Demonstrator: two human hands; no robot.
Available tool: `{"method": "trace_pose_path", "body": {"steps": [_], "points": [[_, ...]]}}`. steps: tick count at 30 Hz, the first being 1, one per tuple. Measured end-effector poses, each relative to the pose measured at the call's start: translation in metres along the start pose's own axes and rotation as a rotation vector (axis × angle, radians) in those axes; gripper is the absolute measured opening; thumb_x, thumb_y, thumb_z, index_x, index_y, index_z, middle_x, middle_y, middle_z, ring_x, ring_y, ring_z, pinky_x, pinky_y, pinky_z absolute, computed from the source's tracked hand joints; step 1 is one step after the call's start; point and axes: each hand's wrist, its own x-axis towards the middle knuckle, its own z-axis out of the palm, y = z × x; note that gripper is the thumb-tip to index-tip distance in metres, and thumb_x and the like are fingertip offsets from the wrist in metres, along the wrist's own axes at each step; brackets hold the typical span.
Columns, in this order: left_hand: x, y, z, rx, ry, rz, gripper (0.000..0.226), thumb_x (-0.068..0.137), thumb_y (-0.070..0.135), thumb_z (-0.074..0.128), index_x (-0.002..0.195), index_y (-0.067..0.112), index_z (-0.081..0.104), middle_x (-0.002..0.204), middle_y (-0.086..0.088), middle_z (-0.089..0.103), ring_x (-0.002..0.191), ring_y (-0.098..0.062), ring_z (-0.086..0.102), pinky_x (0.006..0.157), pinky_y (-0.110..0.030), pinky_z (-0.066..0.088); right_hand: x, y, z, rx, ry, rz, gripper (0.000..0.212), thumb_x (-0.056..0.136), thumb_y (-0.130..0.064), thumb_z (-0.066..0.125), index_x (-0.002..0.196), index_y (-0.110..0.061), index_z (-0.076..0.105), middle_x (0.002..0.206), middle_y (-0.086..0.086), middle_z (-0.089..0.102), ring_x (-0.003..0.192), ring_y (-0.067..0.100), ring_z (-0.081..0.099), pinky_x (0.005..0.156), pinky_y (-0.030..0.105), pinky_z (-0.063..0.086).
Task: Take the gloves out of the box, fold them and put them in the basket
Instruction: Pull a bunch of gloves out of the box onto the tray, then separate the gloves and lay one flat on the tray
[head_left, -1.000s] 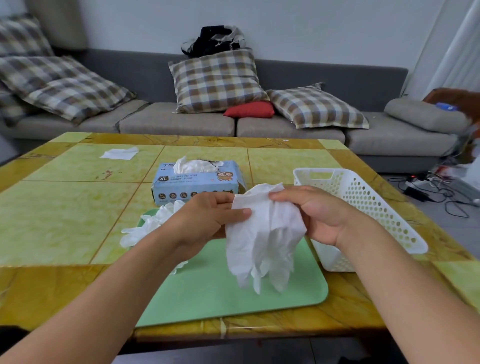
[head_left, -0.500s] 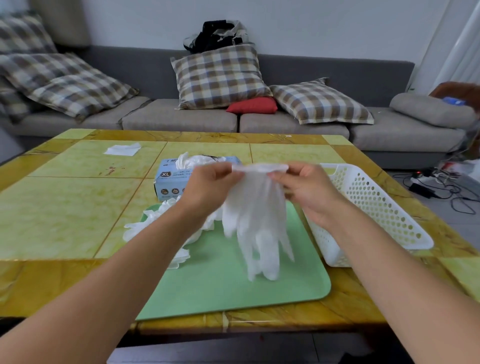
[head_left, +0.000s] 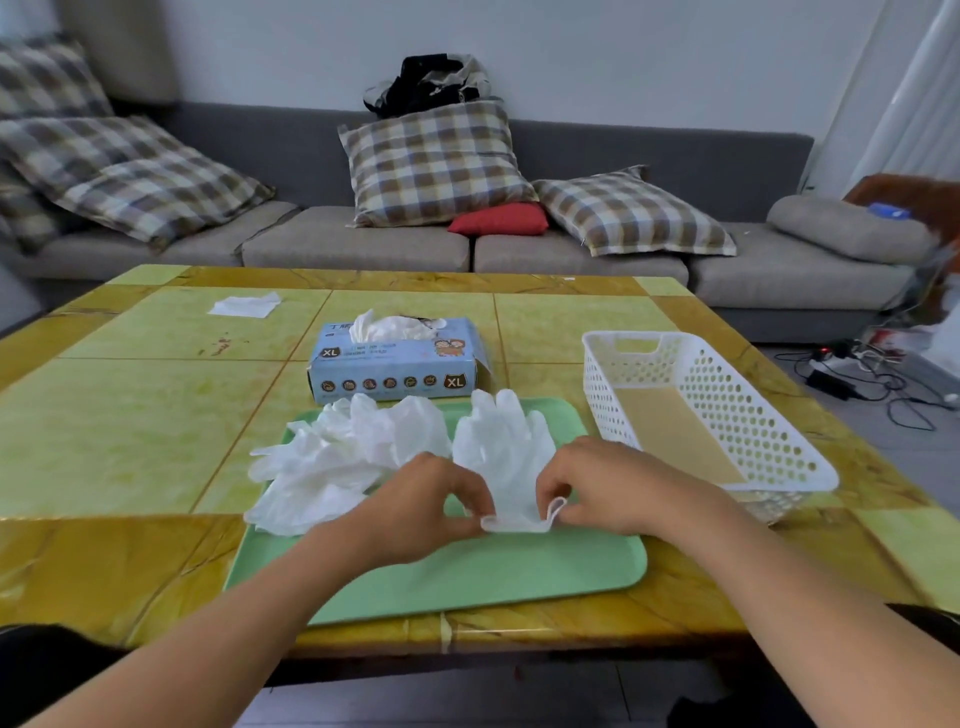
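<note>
Behind the yellow-green tiled table (head_left: 130, 415) runs a grey sofa with checked cushions. On the pale green plastic tray (head_left: 467, 577) a thin white disposable glove (head_left: 506, 447) lies flat, fingers pointing away towards the blue cardboard glove box (head_left: 395, 369). The left hand (head_left: 415, 509) and right hand (head_left: 618, 488) each pinch a corner of its cuff, the right lifting its corner slightly. To fold well, I would keep the cuff taut and level, carry it over the fingers in one sweep, then press flat (thin film likely springs open). A loose heap of white gloves (head_left: 332, 462) waits just left; the white perforated plastic basket (head_left: 748, 415) stands right, nothing inside yet.
</note>
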Motion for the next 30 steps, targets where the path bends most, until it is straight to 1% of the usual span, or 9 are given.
{"method": "trace_pose_path", "body": {"steps": [5, 8, 11, 16, 20, 22, 24, 27, 30], "points": [[-0.002, 0.012, -0.005, 0.030, -0.257, 0.015, 0.019, 0.078, 0.026, 0.080, 0.097, 0.025, 0.077, 0.090, 0.013, 0.074, 0.086, 0.003, 0.066, 0.082, -0.016, 0.051, -0.009, -0.017, -0.010, 0.073, -0.283, 0.050, 0.032, 0.070, -0.051, 0.086, 0.092, -0.029, 0.076, 0.087, -0.015, 0.069, 0.088, 0.007, 0.065, 0.081, 0.036, 0.059], [0.003, 0.014, -0.011, -0.028, -0.214, -0.026, 0.028, 0.079, 0.022, 0.072, 0.106, 0.027, 0.074, 0.093, 0.013, 0.073, 0.089, 0.000, 0.065, 0.081, -0.016, 0.049, 0.000, -0.015, -0.017, 0.168, -0.164, 0.066, 0.036, 0.072, -0.063, 0.080, 0.084, -0.029, 0.078, 0.080, -0.013, 0.073, 0.076, 0.007, 0.066, 0.075, 0.039, 0.059], [0.010, 0.005, -0.008, 0.255, 0.006, -0.048, 0.043, 0.086, 0.047, 0.069, 0.124, 0.027, 0.067, 0.123, 0.013, 0.066, 0.112, -0.007, 0.059, 0.097, -0.030, 0.048, 0.018, -0.015, -0.003, 0.076, 0.062, 0.011, 0.054, 0.076, -0.061, 0.077, 0.122, -0.035, 0.067, 0.125, -0.015, 0.063, 0.115, 0.009, 0.058, 0.096, 0.037, 0.051], [0.013, -0.008, 0.007, 0.471, -0.124, -0.114, 0.066, 0.087, 0.069, 0.057, 0.136, 0.024, 0.058, 0.137, 0.007, 0.055, 0.122, -0.017, 0.054, 0.098, -0.033, 0.046, 0.044, -0.017, 0.017, 0.048, -0.069, 0.048, 0.117, 0.065, -0.067, 0.082, 0.159, -0.023, 0.027, 0.166, -0.011, 0.019, 0.152, 0.011, 0.016, 0.121, 0.031, 0.021], [0.013, -0.010, 0.006, 0.445, -0.116, -0.081, 0.066, 0.086, 0.068, 0.059, 0.135, 0.024, 0.056, 0.126, 0.009, 0.056, 0.112, -0.017, 0.056, 0.092, -0.033, 0.047, 0.059, -0.009, 0.001, 0.319, 0.118, 0.113, 0.070, 0.076, -0.053, 0.082, 0.136, -0.023, 0.061, 0.133, -0.010, 0.059, 0.118, 0.009, 0.057, 0.096, 0.028, 0.045], [0.014, -0.009, 0.006, 0.452, -0.121, -0.068, 0.067, 0.087, 0.068, 0.058, 0.138, 0.024, 0.055, 0.131, 0.010, 0.054, 0.114, -0.018, 0.055, 0.096, -0.035, 0.045, 0.080, -0.011, -0.008, 0.438, 0.335, 0.164, 0.035, 0.089, -0.041, 0.074, 0.113, -0.016, 0.075, 0.105, -0.007, 0.070, 0.087, 0.006, 0.063, 0.077, 0.025, 0.045], [0.015, -0.008, 0.007, 0.461, -0.129, -0.068, 0.067, 0.088, 0.068, 0.056, 0.140, 0.025, 0.052, 0.136, 0.010, 0.052, 0.116, -0.019, 0.053, 0.099, -0.036, 0.044, 0.106, -0.014, -0.012, 0.411, 0.356, 0.237, 0.031, 0.090, -0.036, 0.073, 0.091, -0.006, 0.077, 0.080, -0.001, 0.070, 0.068, 0.014, 0.060, 0.065, 0.027, 0.044], [0.011, -0.007, 0.008, 0.484, -0.150, -0.072, 0.066, 0.092, 0.066, 0.053, 0.144, 0.026, 0.048, 0.143, 0.009, 0.046, 0.121, -0.020, 0.050, 0.102, -0.039, 0.042, 0.133, -0.021, -0.008, 0.255, 0.138, 0.326, 0.021, 0.081, -0.025, 0.082, 0.079, -0.006, 0.073, 0.072, 0.001, 0.059, 0.068, 0.017, 0.055, 0.062, 0.028, 0.042], [0.009, -0.008, 0.011, 0.509, -0.147, -0.070, 0.065, 0.094, 0.065, 0.049, 0.145, 0.025, 0.045, 0.149, 0.006, 0.039, 0.125, -0.023, 0.047, 0.103, -0.041, 0.041, 0.140, -0.018, -0.009, 0.481, 0.229, 0.338, 0.014, 0.080, -0.007, 0.081, 0.088, -0.016, 0.074, 0.078, -0.005, 0.063, 0.074, 0.012, 0.059, 0.068, 0.025, 0.046]]}}
